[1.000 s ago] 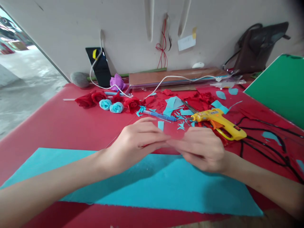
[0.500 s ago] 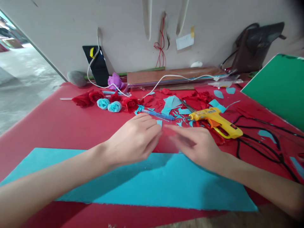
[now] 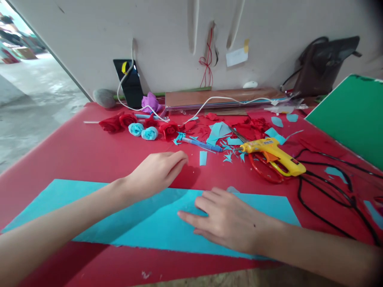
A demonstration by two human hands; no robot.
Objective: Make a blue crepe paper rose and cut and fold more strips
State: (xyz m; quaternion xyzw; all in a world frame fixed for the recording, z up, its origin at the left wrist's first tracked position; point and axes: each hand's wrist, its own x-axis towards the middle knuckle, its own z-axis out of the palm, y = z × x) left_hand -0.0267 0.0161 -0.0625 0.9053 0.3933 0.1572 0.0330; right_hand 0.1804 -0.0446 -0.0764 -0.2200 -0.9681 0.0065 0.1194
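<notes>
A long sheet of light blue paper [image 3: 143, 227] lies flat across the red table in front of me. Over its back edge, my left hand [image 3: 161, 169] is closed with its fingers pressed together and bent down; anything between the fingertips is hidden. My right hand [image 3: 221, 219] lies palm down on the sheet with its fingers spread, holding nothing. Beyond the sheet, a small blue paper piece [image 3: 203, 158] rests on the table between the hands and a blue pen [image 3: 203, 144]. Red-handled scissors [image 3: 260, 169] are partly under a yellow glue gun [image 3: 273, 155].
Red paper roses [image 3: 110, 124], blue paper roses [image 3: 149, 133] and a purple flower [image 3: 150, 103] lie at the back left. Blue and red scraps [image 3: 220, 131] litter the back middle. Black cables [image 3: 323, 199] run along the right, near a green board [image 3: 350, 115]. A phone [image 3: 131, 85] leans against the wall.
My right hand has come down toward me, onto the blue sheet, and spread its fingers. My left hand has drawn back slightly left. The camera view has shifted a little.
</notes>
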